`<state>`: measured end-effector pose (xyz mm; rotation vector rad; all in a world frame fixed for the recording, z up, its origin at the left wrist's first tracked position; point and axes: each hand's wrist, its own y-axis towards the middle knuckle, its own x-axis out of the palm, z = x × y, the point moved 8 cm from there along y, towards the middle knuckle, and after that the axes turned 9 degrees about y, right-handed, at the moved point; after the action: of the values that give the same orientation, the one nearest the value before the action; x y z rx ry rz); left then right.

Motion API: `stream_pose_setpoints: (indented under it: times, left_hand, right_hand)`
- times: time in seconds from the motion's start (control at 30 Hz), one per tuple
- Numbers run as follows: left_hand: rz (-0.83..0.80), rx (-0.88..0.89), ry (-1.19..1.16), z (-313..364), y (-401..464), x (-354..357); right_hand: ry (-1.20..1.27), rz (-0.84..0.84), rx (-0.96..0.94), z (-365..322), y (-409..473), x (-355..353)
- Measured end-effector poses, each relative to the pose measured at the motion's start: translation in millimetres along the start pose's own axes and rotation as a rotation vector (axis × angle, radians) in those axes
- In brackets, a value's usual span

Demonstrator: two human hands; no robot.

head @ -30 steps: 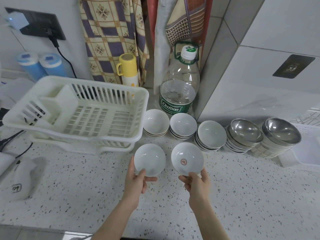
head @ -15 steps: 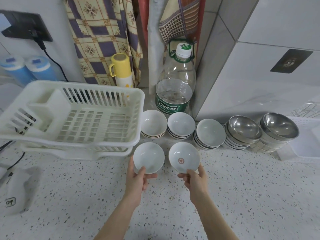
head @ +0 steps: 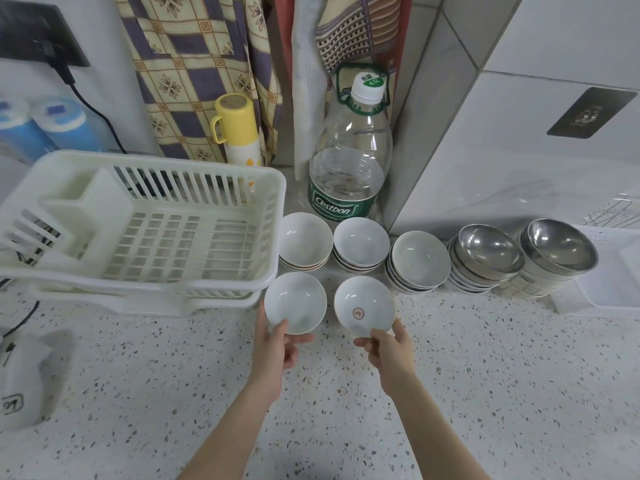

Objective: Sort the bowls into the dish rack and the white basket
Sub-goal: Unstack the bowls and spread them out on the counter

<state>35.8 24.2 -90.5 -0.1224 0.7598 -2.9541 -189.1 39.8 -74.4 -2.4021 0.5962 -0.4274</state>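
Head view: your left hand (head: 277, 348) grips a plain white bowl (head: 295, 303) by its near rim, just beside the white basket (head: 145, 271). Your right hand (head: 389, 348) pinches a second bowl with a red mark (head: 364, 308). Both bowls are low over the speckled counter (head: 485, 375). Behind: three white bowl stacks (head: 360, 244), two steel bowl stacks (head: 488, 254), a water bottle (head: 349, 161).

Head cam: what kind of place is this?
Most likely a home kitchen counter: a speckled stone worktop against tiled walls, a white dish rack, stacks of ceramic bowls and steel bowls, and a large water bottle.
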Motion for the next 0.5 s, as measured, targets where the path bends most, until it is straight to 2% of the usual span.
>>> stream_pose_setpoints:
  times: [0.5]
  left_hand:
    - [-0.005,0.002,-0.019,-6.9,6.8,-2.0]
  right_hand:
    - [-0.084,-0.068,0.053,6.0,0.8,5.2]
